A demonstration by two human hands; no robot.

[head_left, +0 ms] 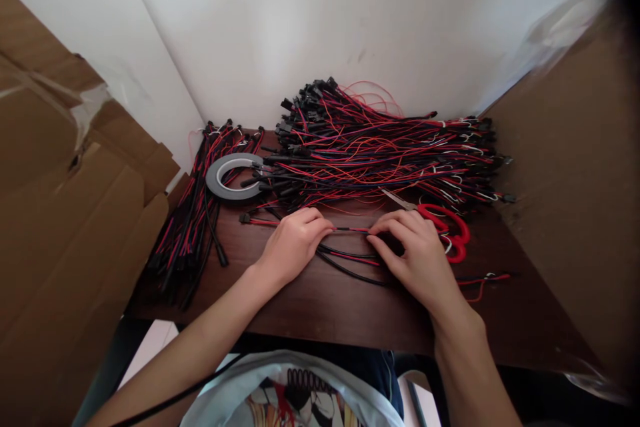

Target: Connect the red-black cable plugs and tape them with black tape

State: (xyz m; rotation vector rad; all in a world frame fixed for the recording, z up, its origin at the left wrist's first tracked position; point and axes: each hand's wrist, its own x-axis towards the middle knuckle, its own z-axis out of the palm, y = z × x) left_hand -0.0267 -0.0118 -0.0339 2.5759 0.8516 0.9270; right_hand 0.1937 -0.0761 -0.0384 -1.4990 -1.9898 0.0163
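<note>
A thin wire cable (350,229), black and red, stretches level between my two hands just over the dark wooden table. My left hand (299,240) pinches it at one side, and a black connector (245,219) on red and black wires comes out to the left of that hand. With thumb and forefinger, my right hand (407,247) pinches the other side. Below the hands lie black cables (350,271), partly hidden by them. Red-handled scissors (453,227) rest right behind my right hand, blades pointing left.
A large heap of red and black wire cables (370,153) lies along the wall. A smaller bundle (190,233) is at the left, with a grey tape roll (216,181) between. Cardboard (75,233) flanks the left side, and more cardboard (570,167) the right.
</note>
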